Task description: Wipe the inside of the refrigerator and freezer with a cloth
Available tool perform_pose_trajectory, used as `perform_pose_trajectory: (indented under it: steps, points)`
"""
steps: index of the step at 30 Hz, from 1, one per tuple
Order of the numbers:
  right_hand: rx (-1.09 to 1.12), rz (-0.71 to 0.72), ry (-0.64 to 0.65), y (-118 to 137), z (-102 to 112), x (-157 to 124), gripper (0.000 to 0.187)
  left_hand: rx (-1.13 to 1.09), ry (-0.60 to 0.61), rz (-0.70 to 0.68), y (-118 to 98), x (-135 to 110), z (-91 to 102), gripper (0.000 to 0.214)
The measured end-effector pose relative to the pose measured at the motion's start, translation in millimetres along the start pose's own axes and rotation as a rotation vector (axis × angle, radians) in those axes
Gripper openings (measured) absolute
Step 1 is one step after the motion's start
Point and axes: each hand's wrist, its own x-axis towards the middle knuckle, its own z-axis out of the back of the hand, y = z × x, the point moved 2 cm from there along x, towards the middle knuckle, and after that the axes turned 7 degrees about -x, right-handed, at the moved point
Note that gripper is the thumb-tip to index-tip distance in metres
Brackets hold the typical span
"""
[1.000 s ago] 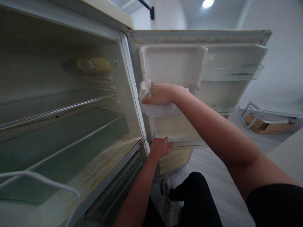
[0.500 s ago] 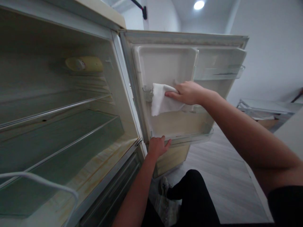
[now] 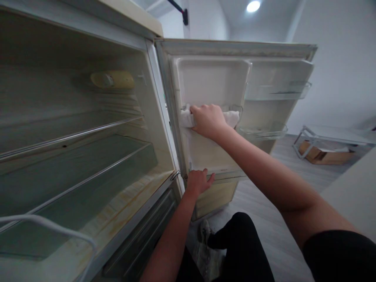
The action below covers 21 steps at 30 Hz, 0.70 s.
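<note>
The right hand [image 3: 208, 120] clasps a bunched white cloth [image 3: 232, 118] at the clear middle bin [image 3: 237, 108] of the open refrigerator door [image 3: 214, 82]. The left hand [image 3: 197, 182] rests at the lower door shelf [image 3: 225, 176], fingers partly spread; from where I stand, I cannot tell whether it grips the edge.

White cloth [image 3: 232, 118] is positioned at the white fridge door [image 3: 214, 80], flat glass shelves [image 3: 85, 172] at nine o'clock, a brown cardboard box [image 3: 335, 158] at three.
</note>
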Motion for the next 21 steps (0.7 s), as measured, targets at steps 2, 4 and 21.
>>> perform_pose_trajectory:
  steps: [2,4,21]
  points:
    - [-0.003,-0.024,-0.048,16.2,-0.8,2.9,0.030,0.003,0.000,0.006,0.7,0.0,-0.5,0.062]
    - [-0.008,-0.077,-0.089,30.4,-1.7,6.0,0.031,0.003,0.005,0.010,2.2,-0.5,-0.8,0.061]
    - [-0.186,-0.096,-0.147,-44.1,-15.4,-44.3,0.034,0.011,0.056,-0.051,13.7,-7.1,2.0,0.064]
